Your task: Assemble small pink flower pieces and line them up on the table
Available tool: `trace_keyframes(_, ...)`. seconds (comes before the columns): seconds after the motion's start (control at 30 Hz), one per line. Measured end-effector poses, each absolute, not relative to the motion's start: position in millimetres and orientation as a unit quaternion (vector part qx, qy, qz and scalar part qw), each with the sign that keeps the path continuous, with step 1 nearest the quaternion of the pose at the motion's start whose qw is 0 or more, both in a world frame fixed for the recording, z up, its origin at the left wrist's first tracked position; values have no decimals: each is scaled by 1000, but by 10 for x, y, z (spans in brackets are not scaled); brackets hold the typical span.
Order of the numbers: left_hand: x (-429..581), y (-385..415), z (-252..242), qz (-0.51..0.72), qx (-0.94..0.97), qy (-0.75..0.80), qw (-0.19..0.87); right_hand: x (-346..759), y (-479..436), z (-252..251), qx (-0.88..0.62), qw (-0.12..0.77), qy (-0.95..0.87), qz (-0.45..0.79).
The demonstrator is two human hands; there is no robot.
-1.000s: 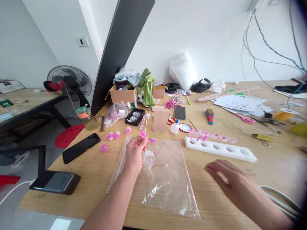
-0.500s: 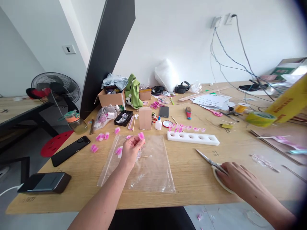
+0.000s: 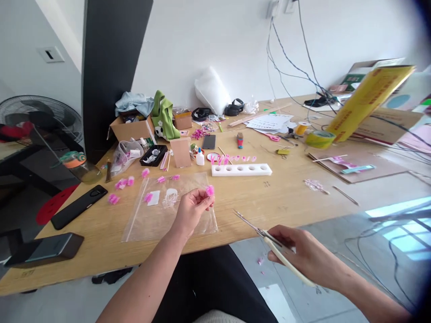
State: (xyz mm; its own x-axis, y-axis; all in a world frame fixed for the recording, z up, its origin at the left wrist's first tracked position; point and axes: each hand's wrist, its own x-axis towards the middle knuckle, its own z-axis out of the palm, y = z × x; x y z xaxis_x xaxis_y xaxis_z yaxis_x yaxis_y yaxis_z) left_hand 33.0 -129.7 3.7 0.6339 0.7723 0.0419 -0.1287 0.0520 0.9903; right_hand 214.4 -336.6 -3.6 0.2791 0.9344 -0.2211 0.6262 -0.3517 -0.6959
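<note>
A white wall [image 3: 178,58] stands behind a long, busy wooden table [image 3: 289,197], and here's the action at its near edge! The right hand [image 3: 299,253] is wrapped round the pale handles of the scissors [image 3: 269,244], blades angled toward the other hand; that grip seems chosen for control at the handles. And the left hand [image 3: 193,208]? Pinching a pink tuft [image 3: 209,190] between thumb and fingertips, just above the clear bag's right side, and such a light hold probably saves the fluff from crushing.

The clear bag [image 3: 151,229] lies flat beneath, perhaps as a work mat to spare the wood. Count time! One pair of scissors, one tuft in hand. Three more tufts [image 3: 148,198] on or along the bag, one beside a single white card [image 3: 154,198]; four others [image 3: 113,198] sit off to its left.

Farther out, one white block [image 3: 235,174] shows five round holes, with pink pieces [image 3: 226,159] lined up behind, too blurred to count, possibly spaced to stay apart. One glue bottle [image 3: 200,158] stands upright, nozzle up, likely against leaks. And at the wall, one puffy white sack [image 3: 212,92]!
</note>
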Motion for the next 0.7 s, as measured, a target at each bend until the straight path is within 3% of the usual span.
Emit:
trace_keyframes(0.23,480,-1530,42,293,636,260,665,2129,-3595,226,-748,108,-623,201)
trace_keyframes(0.7,686,-1895,106,248,647,240,680,2203,-3785,368,-707,64,-690,142)
